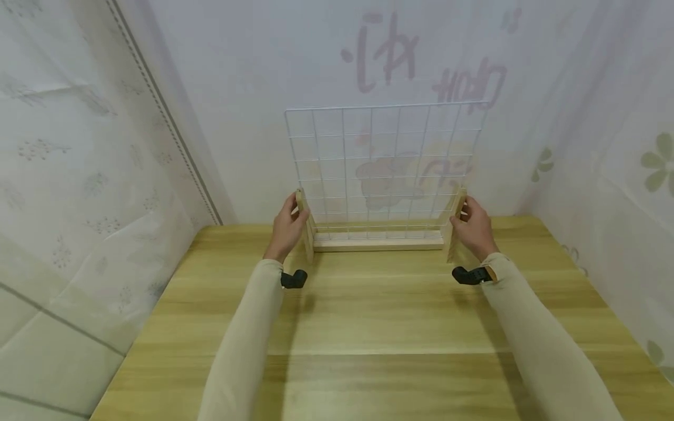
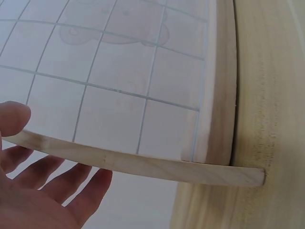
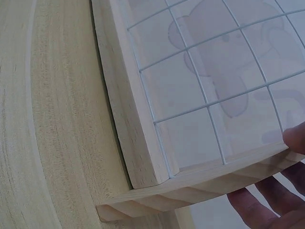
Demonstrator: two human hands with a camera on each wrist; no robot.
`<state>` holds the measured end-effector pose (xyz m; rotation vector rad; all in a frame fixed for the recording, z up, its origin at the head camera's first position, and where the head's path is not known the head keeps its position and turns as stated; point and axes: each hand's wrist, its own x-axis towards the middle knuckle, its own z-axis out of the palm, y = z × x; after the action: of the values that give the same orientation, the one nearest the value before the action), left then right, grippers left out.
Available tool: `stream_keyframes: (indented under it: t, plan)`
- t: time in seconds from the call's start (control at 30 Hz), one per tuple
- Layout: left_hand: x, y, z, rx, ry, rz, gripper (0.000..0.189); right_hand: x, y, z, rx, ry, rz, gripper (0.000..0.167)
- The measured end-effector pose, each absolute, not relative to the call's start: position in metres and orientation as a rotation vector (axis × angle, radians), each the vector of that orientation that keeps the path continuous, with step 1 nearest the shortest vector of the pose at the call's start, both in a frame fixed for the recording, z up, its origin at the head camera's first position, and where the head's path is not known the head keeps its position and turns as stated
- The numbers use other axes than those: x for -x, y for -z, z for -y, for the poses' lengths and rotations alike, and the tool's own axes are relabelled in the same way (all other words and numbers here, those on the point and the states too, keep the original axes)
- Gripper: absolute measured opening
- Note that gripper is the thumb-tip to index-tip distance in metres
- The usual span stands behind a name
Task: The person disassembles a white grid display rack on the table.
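Desk: wood-grain surface (image 1: 379,327), with a pale printed sheet (image 1: 253,64) hanging behind.
Left grip: thumb and fingers of the left hand (image 1: 286,229) are clamped on the left side piece (image 1: 305,228), thumb inward, fingers outside.
Right grip: the right hand (image 1: 474,228) likewise pinches the right side piece (image 1: 451,234) from its outer side.
Done: judging by how the parts sit, the stand is together; both side pieces are up, with the rail and wire grid between them.
Left: probably only steadying or squaring, then letting go; no loose part shows.
Joints: rail ends meet the side pieces; whether anything fastens them, I cannot tell.
Rail: pale, grained wooden bar (image 1: 379,243), low between the sides.
Wire grid: thin white mesh (image 1: 396,156) of open squares, rising well above the side pieces.
Place: the stand is at the desk's far edge, near the sheet.
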<state>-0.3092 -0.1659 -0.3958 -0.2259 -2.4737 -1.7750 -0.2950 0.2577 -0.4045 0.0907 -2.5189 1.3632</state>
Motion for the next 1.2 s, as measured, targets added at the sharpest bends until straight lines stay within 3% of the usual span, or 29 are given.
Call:
stream_keyframes:
  t: [0.83,1.2]
  plan:
    - [0.309,0.396,0.17,0.28,1.665,2.48,0.054,0.298,0.411,-0.254,-0.117,-1.29,2.478,0.043]
    - [0.291,0.394,0.178,0.286,1.685,2.464,0.055,0.303,0.41,-0.25,-0.139,-1.307,2.439,0.042]
